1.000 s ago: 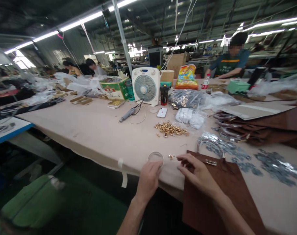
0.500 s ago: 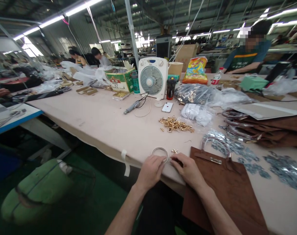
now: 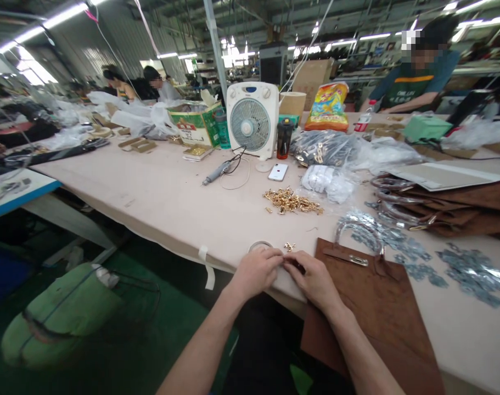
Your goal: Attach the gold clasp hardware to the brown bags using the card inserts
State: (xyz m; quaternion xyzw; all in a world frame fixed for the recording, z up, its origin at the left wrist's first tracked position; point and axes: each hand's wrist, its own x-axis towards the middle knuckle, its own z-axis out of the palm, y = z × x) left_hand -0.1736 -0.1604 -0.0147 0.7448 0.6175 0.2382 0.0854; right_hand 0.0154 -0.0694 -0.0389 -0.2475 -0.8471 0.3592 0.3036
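Note:
Near the table's front edge, my left hand [image 3: 258, 270] and my right hand [image 3: 313, 276] meet at the fingertips. Both are closed in a pinch, and whatever lies between the fingers is too small or hidden to name. A thin pale ring, like a roll of tape [image 3: 260, 244], shows just behind my left hand, which partly covers it. Beyond the fingertips lie a few small gold metal pieces [image 3: 290, 247]. The brown handbag [image 3: 373, 307] lies flat under my right forearm, its handle wrapped in clear film and a metal clasp [image 3: 358, 260] on its front.
A pile of gold fittings [image 3: 293, 202] lies farther back, near a phone [image 3: 278, 171], a corded tool [image 3: 217, 173] and a fan [image 3: 252, 120]. Grey metal plates [image 3: 472, 271] and stacked brown bags [image 3: 459, 206] are on the right. A co-worker [image 3: 418, 77] is across the table.
My left hand has shifted right from the ring, and its fingertips now meet those of my right hand. The ring is more covered. The camera view has tilted slightly.

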